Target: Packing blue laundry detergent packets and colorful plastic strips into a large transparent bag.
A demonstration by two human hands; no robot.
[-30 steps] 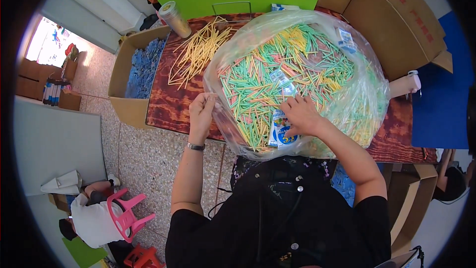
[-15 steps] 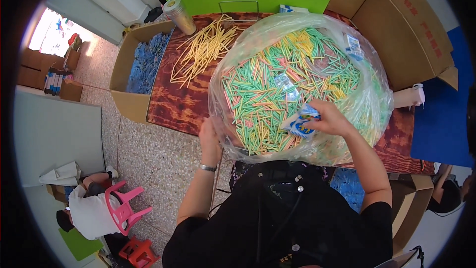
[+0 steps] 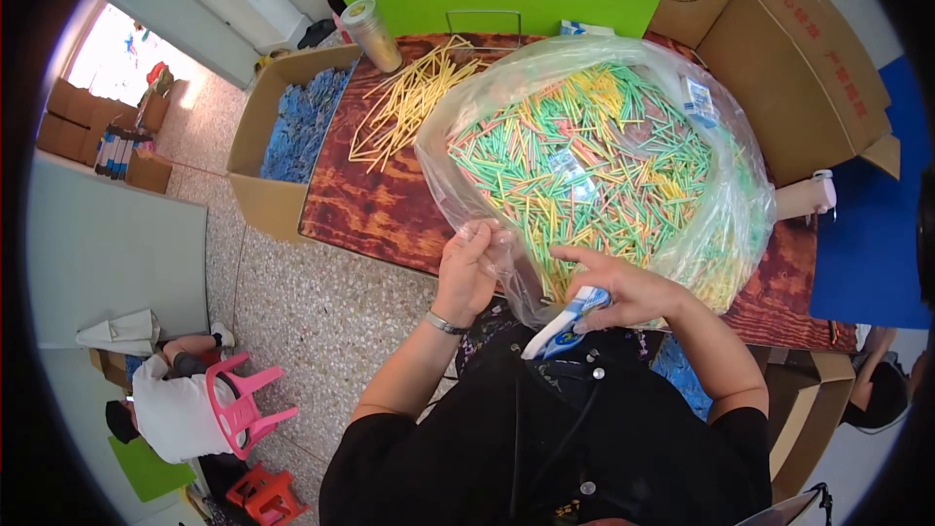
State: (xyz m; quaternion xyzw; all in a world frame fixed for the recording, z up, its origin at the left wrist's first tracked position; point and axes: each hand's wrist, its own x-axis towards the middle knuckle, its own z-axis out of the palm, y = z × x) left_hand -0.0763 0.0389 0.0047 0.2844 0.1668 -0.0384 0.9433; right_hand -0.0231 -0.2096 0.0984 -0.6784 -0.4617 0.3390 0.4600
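A big clear plastic bag (image 3: 443,161) lies wide open on the table, filled with short thin sticks (image 3: 526,180) in green, yellow and pink. My left hand (image 3: 469,271) pinches the bag's near left rim and holds it up. In my right hand (image 3: 628,292) is a small blue and white packet (image 3: 563,328), gripped at the near edge of the bag close to my body; the index finger stretches out over the sticks. Another packet (image 3: 572,175) rests on top of the sticks, and one more packet (image 3: 698,100) lies at the bag's far right side.
Long yellow sticks (image 3: 414,102) are piled on the dark red table (image 3: 365,214), beside a lidded canister (image 3: 372,36). A carton (image 3: 263,203) of blue material adjoins on the left. At right stand an open cardboard box (image 3: 779,68) and a pale bottle (image 3: 804,197). Someone sits at lower left.
My right hand has drawn the packet back from over the sticks toward my body. My left hand has moved right, pulling the bag's near left rim inward.
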